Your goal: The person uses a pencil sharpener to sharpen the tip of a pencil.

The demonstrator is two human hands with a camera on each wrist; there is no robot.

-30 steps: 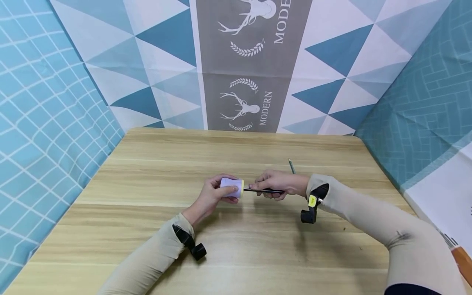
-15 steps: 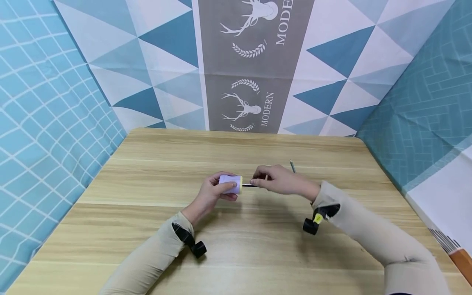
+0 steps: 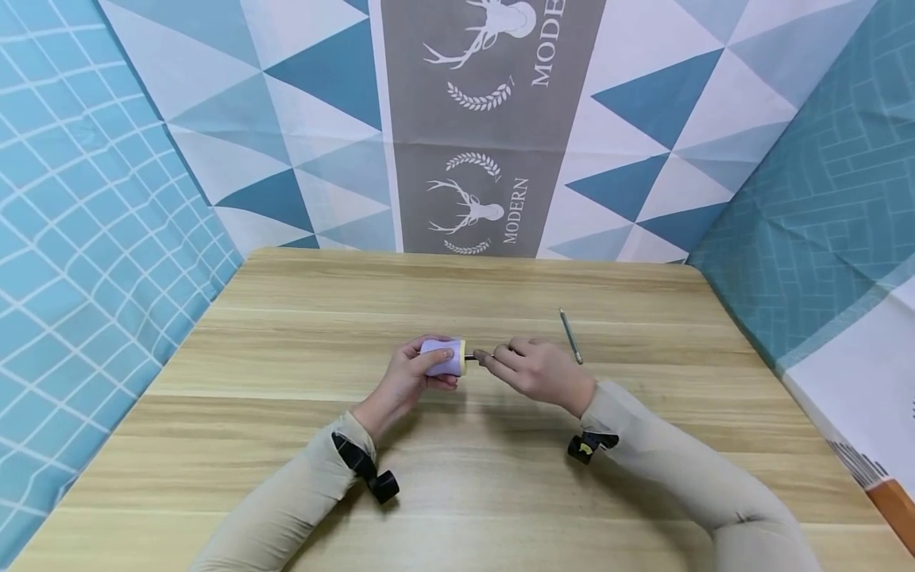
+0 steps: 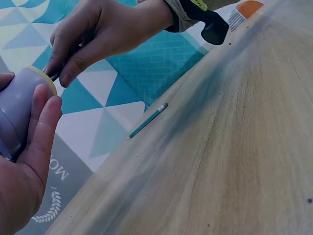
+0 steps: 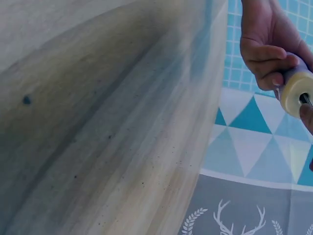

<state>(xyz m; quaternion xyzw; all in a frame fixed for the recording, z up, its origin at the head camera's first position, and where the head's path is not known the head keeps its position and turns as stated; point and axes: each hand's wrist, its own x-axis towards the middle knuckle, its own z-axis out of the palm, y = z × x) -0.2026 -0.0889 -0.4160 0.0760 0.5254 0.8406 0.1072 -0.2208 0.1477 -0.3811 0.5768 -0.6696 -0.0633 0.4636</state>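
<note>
My left hand (image 3: 400, 385) grips a lilac pencil sharpener (image 3: 442, 368) with a cream-yellow end, above the table. It lies roughly sideways, and the left wrist view shows its rounded body (image 4: 17, 98) between fingers and thumb. A dark pencil (image 3: 470, 357) sits in the hole of the yellow end (image 5: 290, 98). Only a short piece shows between the sharpener and my right hand (image 3: 539, 372), whose fingertips pinch it close to the hole. My right hand hides the rest. A green pencil (image 3: 570, 337) lies on the table beyond my right hand.
The wooden table (image 3: 322, 302) stretches under both arms. Patterned cloth (image 3: 465, 143) hangs behind it, and blue cloths stand at both sides. A white sheet with an orange part (image 3: 893, 508) is at the right edge.
My right hand has let its grip shift along the dark pencil and turned over, fingers now nearer the sharpener. The green pencil shows in full. My left hand has shifted slightly left.
</note>
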